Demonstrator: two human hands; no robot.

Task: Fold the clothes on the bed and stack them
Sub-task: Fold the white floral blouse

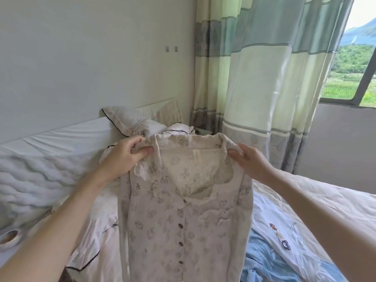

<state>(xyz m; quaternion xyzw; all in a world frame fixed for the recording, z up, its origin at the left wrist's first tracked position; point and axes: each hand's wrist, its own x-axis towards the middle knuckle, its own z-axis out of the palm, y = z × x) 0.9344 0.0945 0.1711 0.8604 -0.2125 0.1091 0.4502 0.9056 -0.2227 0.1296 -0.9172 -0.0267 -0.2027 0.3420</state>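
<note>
Both hands pinch the lace blouse at its shoulders, left hand [130, 153] and right hand [247, 159], holding the blouse [183, 210] up over the bed [305, 192]; I'd keep the shoulders level, lay it button-side down, smooth it, then fold the sleeves in.

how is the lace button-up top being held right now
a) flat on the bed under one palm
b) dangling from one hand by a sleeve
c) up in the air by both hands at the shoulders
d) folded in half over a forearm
c: the left hand and right hand each pinch a shoulder of the lace top, which hangs open above the bed.
</note>
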